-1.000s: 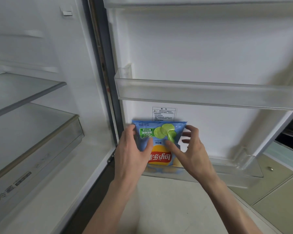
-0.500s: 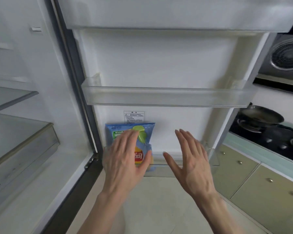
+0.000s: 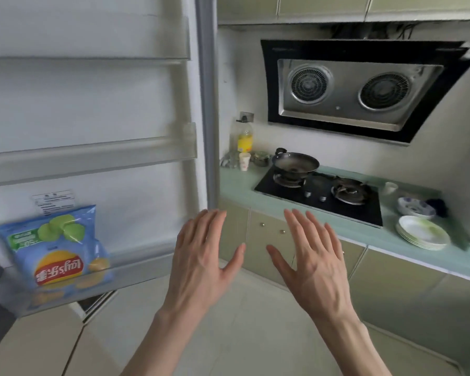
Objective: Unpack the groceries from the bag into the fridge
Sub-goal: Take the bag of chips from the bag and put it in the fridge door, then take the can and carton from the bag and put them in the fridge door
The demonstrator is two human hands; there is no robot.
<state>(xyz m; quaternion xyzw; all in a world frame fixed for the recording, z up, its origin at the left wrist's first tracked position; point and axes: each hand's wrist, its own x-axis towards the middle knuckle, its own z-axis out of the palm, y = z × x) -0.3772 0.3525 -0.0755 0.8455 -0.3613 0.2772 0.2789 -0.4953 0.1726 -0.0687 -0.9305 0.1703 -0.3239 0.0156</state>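
Chip bag stands upside down in lowest door shelf of the fridge door, at its left end. Left hand and right hand both empty, fingers spread, palms down, apart from bag. Pan on stove; plates on counter.

Count: 1 chip bag; 2 hands, left and right; 1 wok; 2 burners; 1 bottle; 1 plate stack.
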